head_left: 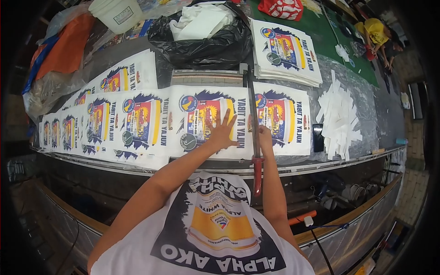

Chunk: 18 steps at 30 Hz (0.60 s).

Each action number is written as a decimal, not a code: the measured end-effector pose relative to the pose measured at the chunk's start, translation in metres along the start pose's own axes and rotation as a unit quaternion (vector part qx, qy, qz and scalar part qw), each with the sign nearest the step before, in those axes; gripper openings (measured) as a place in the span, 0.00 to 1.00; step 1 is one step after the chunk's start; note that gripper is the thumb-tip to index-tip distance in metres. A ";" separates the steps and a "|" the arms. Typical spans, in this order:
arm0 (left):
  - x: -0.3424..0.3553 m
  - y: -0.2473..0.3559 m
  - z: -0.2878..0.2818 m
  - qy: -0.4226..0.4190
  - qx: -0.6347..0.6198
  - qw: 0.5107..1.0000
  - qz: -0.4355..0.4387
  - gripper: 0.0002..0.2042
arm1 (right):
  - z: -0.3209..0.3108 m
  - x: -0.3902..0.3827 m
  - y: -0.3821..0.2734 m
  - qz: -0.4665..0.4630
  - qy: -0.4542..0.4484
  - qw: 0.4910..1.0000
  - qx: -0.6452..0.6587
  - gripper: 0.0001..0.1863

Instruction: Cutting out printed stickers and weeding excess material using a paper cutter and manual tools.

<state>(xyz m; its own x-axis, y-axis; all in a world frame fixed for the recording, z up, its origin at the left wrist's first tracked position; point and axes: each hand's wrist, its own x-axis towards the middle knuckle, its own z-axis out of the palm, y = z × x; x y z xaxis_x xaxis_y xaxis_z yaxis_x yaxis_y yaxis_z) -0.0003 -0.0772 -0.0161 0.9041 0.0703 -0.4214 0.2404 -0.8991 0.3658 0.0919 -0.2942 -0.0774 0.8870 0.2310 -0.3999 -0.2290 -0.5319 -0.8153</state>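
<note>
My left hand [222, 130] is spread open, pressing on a white printed sheet [181, 119] just left of a long guillotine cutter blade [250, 112] with a red handle [257, 178]. My right hand [265, 137] is just right of the blade, above the handle, its fingers curled at another printed sheet [291, 119]; what they grip is too small to make out. Overlapping printed sheets [137, 119] fan out to the left, with more behind them. A stack of printed sheets [284, 50] lies at the back right. The cutter's bed [206, 77] shows behind the middle sheet.
A black bag of white scraps [197, 50], a white bucket [112, 13], orange plastic [64, 50] and a red bag [279, 7] sit at the back. White strips [339, 119] and a dark phone-like object [317, 137] lie right. A person in yellow [373, 34] is beyond, upper right.
</note>
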 end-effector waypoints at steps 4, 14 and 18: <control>-0.003 -0.011 -0.004 -0.006 0.003 1.000 0.030 0.64 | -0.037 0.015 0.033 -0.090 0.086 0.991 -0.053 0.10; 0.019 -0.031 -0.038 -0.049 0.028 0.998 0.005 0.66 | -0.222 -0.002 0.000 -0.040 0.257 0.944 -0.203 0.18; 0.040 -0.014 -0.036 -0.043 0.037 0.998 0.005 0.66 | -0.170 -0.084 -0.100 -0.071 0.137 0.984 -0.085 0.32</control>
<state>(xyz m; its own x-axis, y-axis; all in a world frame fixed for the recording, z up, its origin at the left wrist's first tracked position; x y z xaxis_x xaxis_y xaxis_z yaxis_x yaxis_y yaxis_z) 0.0448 -0.0461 -0.0086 0.8716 0.0274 -0.4895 0.2023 -0.9295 0.3083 0.1088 -0.3984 0.1088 0.9855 0.0966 -0.1392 -0.0449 -0.6434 -0.7642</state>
